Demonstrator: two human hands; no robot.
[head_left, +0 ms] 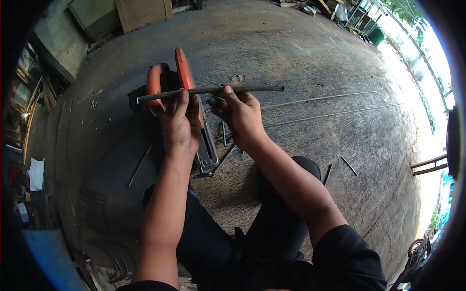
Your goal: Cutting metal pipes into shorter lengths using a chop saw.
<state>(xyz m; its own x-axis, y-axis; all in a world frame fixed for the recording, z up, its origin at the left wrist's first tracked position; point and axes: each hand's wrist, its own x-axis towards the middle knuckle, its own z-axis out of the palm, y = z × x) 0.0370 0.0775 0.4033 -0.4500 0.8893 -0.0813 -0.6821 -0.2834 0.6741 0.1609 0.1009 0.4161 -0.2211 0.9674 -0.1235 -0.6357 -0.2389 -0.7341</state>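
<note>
Both my hands hold a dark metal rod nearly level in front of me. My left hand pinches it left of its middle, thumb on the near side. My right hand grips it near the middle with thumb and fingers, its other fingers curled. The rod's left end looks bright and bare; the right end sticks out past my right hand. Beneath and behind the rod stands an orange cut-off saw on the floor, its guard upright. The saw's grey metal base reaches toward my knees, partly hidden by my left hand.
Two long thin rods stretch to the right across the rough floor. Short cut pieces lie about, including one at the left and one at the right. A blue panel is at the lower left, brown boards at the back.
</note>
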